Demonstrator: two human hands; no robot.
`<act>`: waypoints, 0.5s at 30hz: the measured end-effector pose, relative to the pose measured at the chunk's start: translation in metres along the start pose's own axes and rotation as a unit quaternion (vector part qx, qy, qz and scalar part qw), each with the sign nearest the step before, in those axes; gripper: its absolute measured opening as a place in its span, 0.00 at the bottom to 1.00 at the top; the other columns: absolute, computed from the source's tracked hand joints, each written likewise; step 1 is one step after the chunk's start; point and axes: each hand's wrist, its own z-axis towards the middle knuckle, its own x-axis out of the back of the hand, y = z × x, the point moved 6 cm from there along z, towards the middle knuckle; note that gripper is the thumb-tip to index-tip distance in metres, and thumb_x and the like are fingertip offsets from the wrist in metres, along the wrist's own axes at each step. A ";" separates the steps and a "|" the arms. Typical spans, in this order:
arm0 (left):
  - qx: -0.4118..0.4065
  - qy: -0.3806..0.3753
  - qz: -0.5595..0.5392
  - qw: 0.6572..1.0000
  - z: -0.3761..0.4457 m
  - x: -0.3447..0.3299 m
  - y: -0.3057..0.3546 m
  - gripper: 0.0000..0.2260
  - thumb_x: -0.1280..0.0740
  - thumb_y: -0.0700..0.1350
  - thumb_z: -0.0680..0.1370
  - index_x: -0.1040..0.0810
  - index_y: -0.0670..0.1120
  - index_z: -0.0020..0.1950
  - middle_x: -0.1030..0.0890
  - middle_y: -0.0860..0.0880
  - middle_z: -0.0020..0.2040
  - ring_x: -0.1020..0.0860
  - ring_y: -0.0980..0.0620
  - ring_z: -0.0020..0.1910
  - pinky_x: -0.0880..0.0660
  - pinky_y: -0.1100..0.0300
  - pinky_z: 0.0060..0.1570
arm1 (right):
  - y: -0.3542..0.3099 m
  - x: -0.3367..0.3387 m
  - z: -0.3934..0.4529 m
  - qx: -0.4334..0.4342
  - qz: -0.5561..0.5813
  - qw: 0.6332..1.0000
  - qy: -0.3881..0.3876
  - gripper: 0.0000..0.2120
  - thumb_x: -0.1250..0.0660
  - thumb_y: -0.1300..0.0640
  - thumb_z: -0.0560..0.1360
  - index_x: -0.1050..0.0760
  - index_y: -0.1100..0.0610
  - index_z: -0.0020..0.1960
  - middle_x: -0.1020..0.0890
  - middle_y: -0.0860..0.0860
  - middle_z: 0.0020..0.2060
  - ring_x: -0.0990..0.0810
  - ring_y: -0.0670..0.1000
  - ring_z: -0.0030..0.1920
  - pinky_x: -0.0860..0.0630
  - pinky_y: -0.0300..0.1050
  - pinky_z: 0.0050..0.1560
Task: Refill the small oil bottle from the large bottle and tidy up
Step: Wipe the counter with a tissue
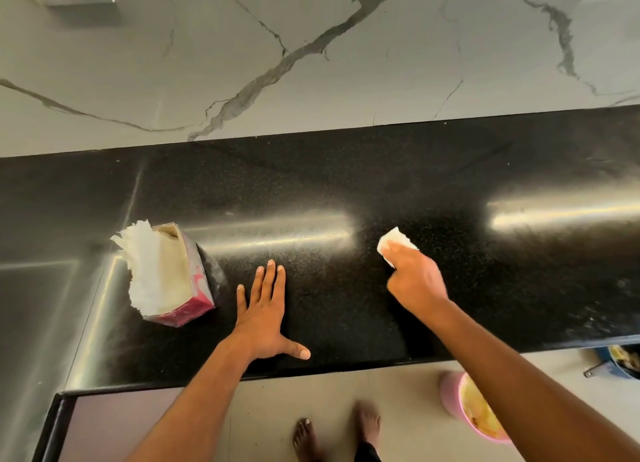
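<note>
Right hand (414,278): fingers curled on a folded tissue (394,243), pressed to the black counter (346,184). Left hand (265,319): flat, fingers straight. No bottles visible; task apparently at final wipe-down.

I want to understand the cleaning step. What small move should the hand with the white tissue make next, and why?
Probably sweep the folded white tissue onward across the glossy black stone countertop. The right hand presses the tissue to the surface, the left hand lies flat as a brace, and no bottles are in view, so wiping seems the step under way.
</note>
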 end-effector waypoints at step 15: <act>-0.005 0.003 0.005 1.000 0.000 0.000 0.000 0.76 0.20 0.72 0.61 0.78 0.48 0.80 0.81 0.50 0.79 0.79 0.45 0.78 0.71 0.36 0.78 | -0.012 -0.017 -0.006 -0.013 0.011 1.000 -0.002 0.37 0.38 0.67 0.70 0.29 0.46 0.77 0.25 0.48 0.75 0.26 0.56 0.74 0.27 0.54 0.73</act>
